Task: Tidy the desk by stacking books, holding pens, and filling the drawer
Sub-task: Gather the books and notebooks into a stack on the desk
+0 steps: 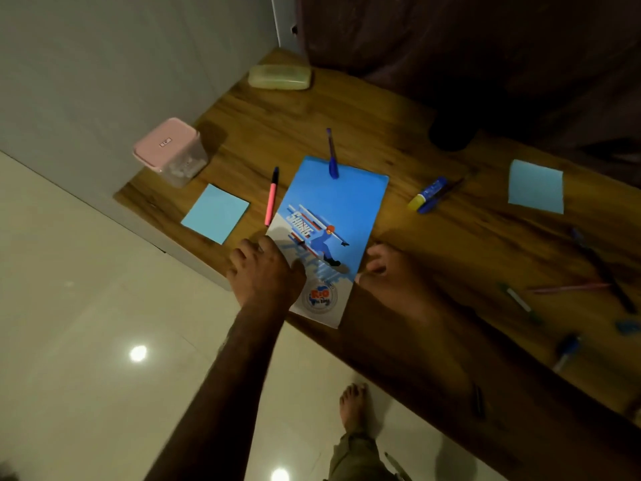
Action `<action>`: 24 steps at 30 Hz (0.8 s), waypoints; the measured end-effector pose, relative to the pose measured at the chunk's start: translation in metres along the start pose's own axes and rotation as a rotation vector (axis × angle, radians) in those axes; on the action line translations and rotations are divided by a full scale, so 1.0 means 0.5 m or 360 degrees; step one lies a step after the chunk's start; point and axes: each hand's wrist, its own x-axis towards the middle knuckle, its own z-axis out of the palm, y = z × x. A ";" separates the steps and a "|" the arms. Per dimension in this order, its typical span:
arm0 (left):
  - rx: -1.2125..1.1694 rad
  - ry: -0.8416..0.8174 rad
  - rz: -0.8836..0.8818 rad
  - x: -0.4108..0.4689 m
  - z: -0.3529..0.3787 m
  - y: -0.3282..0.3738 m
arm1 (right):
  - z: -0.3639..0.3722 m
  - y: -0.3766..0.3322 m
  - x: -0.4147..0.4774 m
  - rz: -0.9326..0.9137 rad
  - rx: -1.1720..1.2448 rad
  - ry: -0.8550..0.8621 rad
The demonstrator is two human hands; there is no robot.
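A blue notebook (333,210) with a skier on its cover lies on the wooden desk (399,140), its near corner over the desk's front edge. My left hand (263,272) grips its left edge, thumb on the cover. My right hand (392,272) holds the right edge, fingers and thumb curled, slightly blurred. A blue pen (332,154) lies across the notebook's far edge. Beside the left edge lies a pink pen (271,197). A blue glue stick (428,193) with a dark pen lies to the right.
Blue sticky notes lie at left (215,213) and right (536,186). A pink-lidded container (170,152) stands at the left corner, a pale green case (279,77) at the back. Several pens (603,269) are scattered at right. A dark object (451,133) stands at the back.
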 end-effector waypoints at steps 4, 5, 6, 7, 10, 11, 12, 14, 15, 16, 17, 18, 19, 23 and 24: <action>0.0010 -0.0033 0.0045 0.003 -0.001 0.005 | 0.013 -0.013 0.011 0.0021 0.0093 -0.0018; -0.0004 -0.0050 0.0042 0.006 -0.002 0.003 | 0.016 -0.016 0.014 0.0034 0.0126 -0.0019; -0.0036 -0.0067 0.0023 0.009 -0.003 0.000 | 0.018 -0.017 0.014 0.0061 0.0174 -0.0007; -0.0074 -0.0085 -0.0003 0.012 -0.005 -0.004 | 0.018 -0.019 0.012 0.0095 0.0232 0.0006; -0.0190 -0.0177 -0.0034 0.018 -0.005 -0.015 | 0.012 -0.015 0.006 0.0158 0.0372 0.0028; -0.0297 -0.0219 -0.0047 0.018 -0.007 -0.016 | 0.008 -0.014 0.003 0.0170 0.0416 0.0026; -0.0445 -0.0260 -0.0068 0.018 -0.010 -0.014 | 0.003 -0.010 0.002 0.0180 0.0460 0.0028; -0.0729 -0.0332 -0.0109 0.011 -0.021 -0.006 | -0.008 -0.006 0.000 0.0196 0.0515 0.0041; -0.0842 -0.0343 -0.0124 0.006 -0.028 -0.002 | -0.012 -0.007 -0.003 0.0199 0.0527 0.0055; -0.0961 -0.0335 -0.0137 0.002 -0.031 0.000 | -0.016 -0.007 -0.005 0.0207 0.0550 0.0075; -0.1090 -0.0322 -0.0163 -0.001 -0.031 0.001 | -0.020 -0.006 -0.006 0.0223 0.0596 0.0103; -0.1224 -0.0322 -0.0214 -0.004 -0.032 0.003 | -0.026 -0.006 -0.008 0.0245 0.0657 0.0141; -0.1351 -0.0352 -0.0294 -0.007 -0.034 0.006 | -0.033 -0.007 -0.011 0.0263 0.0715 0.0179; -0.1699 -0.0628 -0.0597 -0.020 -0.034 0.017 | -0.060 -0.014 -0.028 0.0224 0.0969 0.0216; -0.1728 -0.0681 -0.0608 -0.027 -0.034 0.020 | -0.066 -0.020 -0.032 0.0174 0.1010 0.0237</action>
